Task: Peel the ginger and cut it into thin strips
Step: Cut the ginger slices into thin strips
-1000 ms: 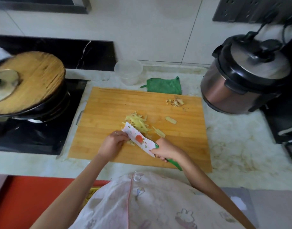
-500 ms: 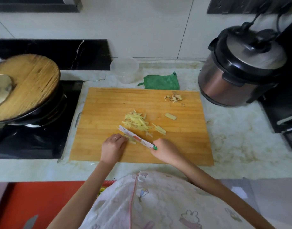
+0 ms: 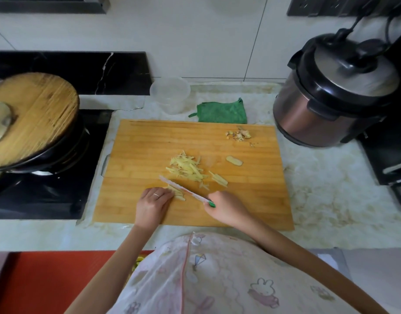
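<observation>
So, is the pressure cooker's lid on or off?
On. The lid sits squarely on the pressure cooker, no gap showing at its rim.

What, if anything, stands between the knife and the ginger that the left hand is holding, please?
Nothing visible: the knife, gripped by the right hand, lies right against the ginger held by the left hand; the cut strips lie beyond the blade.

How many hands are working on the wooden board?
2. The left hand holds the ginger piece down near the board's front edge; the right hand, just right of it, grips the knife. None seem hidden.
</observation>
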`<state>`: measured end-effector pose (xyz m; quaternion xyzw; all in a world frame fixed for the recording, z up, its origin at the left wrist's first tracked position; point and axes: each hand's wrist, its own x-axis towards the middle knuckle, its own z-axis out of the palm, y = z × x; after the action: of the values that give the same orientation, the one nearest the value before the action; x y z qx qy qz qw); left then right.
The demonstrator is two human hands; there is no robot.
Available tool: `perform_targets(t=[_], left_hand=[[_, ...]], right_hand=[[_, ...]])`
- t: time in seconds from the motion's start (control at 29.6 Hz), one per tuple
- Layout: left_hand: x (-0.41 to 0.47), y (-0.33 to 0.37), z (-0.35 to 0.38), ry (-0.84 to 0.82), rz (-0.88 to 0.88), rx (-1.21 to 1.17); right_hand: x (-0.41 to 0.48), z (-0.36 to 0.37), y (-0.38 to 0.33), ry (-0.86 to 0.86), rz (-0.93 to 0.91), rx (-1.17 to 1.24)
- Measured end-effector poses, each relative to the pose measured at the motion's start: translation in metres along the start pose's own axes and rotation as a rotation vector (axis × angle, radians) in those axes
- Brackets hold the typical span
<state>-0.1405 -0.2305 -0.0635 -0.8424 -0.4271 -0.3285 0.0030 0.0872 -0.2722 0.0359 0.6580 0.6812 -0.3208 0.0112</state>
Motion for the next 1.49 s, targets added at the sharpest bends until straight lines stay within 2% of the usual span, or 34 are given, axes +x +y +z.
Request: perform_targets(t=[0.37, 0.61, 0.81, 1.49], left_hand=[[0.002, 0.013, 0.0, 0.018, -0.108, 0.034], [0.004, 0.013, -0.001, 0.004, -0.13, 0.046], [0.002, 0.013, -0.001, -0.008, -0.169, 0.04], [-0.003, 0.009, 0.005, 0.001, -0.205, -0.012]], right_hand=[[0.002, 0.005, -0.007, -0.043, -0.111, -0.101], [0.009, 0.019, -0.018, -0.063, -0.039, -0.12], [0.016, 0.008, -0.031, 0.001, -0.124, -0.209], [-0.001, -0.002, -0.027, -0.057, -0.076, -0.173]])
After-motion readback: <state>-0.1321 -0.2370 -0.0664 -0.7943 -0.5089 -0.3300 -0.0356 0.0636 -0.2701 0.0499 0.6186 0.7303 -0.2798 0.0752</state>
